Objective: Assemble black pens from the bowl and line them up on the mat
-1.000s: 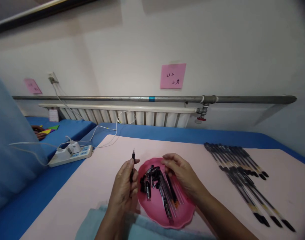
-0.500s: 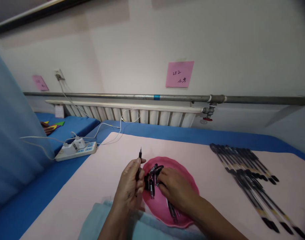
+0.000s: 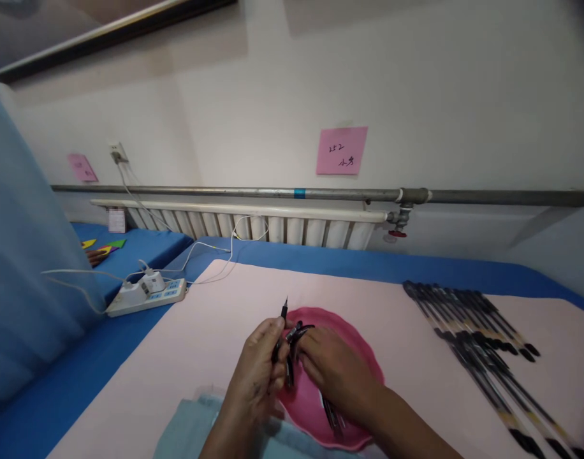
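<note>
My left hand (image 3: 261, 376) is closed around a thin black pen part (image 3: 282, 317) that points up and away from me, just left of a pink dish (image 3: 356, 357). Several small black pen parts (image 3: 296, 333) lie in the dish. My right hand (image 3: 333, 370) rests palm down over the dish, fingers curled among those parts, touching them; what it grips is hidden.
A row of several assembled black pens (image 3: 483, 338) lies on the pink mat (image 3: 215, 319) at the right. A white power strip (image 3: 146, 294) with cables sits on the blue cloth at left. A light blue cloth (image 3: 196, 427) lies near me. A radiator (image 3: 254, 224) runs along the wall.
My right hand has come down from the dish's far edge into the parts. My left hand and its pen part stayed beside the dish. The view drifted.
</note>
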Demonstrator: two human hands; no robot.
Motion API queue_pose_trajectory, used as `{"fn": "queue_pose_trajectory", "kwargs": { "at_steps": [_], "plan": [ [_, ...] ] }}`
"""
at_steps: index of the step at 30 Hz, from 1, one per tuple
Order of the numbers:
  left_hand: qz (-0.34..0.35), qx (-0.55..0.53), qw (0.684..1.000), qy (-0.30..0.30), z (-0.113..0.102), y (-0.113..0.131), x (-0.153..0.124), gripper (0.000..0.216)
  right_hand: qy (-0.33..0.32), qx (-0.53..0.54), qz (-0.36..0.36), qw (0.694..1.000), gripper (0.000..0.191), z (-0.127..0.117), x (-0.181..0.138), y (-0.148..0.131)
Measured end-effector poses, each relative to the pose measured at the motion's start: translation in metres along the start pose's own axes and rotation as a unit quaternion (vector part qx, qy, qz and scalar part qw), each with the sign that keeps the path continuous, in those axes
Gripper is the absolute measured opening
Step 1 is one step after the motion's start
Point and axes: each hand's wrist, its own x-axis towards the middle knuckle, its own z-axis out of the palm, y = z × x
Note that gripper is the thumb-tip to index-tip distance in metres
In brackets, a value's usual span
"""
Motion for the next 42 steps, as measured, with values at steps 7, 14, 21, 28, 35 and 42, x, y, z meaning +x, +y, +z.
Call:
{"fn": "queue_pose_trajectory", "kwargs": {
  "at_steps": [7, 14, 21, 28, 35, 42],
  "plan": [
    [-0.035, 0.039, 0.998, -0.042, 0.002, -0.010, 0.000, 0.036, 0.184, 0.339, 0.189, 0.903, 0.009, -0.032, 0.008, -0.005],
    [-0.047, 0.093, 0.992, -0.065, 0.010, -0.011, -0.004, 0.042, 0.215, 0.526, 0.236, 0.788, 0.021, -0.032, 0.011, -0.004],
    [-0.033, 0.085, 0.994, -0.068, 0.009, -0.016, -0.001, 0.039, 0.180, 0.563, 0.248, 0.768, 0.021, -0.030, 0.010, -0.016],
    [-0.041, 0.094, 0.993, -0.059, 0.009, -0.015, -0.002, 0.039, 0.169, 0.559, 0.250, 0.772, 0.026, -0.030, 0.009, -0.017],
    [-0.047, 0.084, 0.994, -0.052, 0.014, -0.011, -0.005, 0.045, 0.188, 0.507, 0.227, 0.810, 0.033, -0.027, 0.008, -0.018],
    [-0.063, 0.054, 0.994, -0.065, 0.014, -0.017, -0.005, 0.042, 0.202, 0.558, 0.240, 0.768, 0.030, -0.019, 0.008, -0.023]
  ]
}}
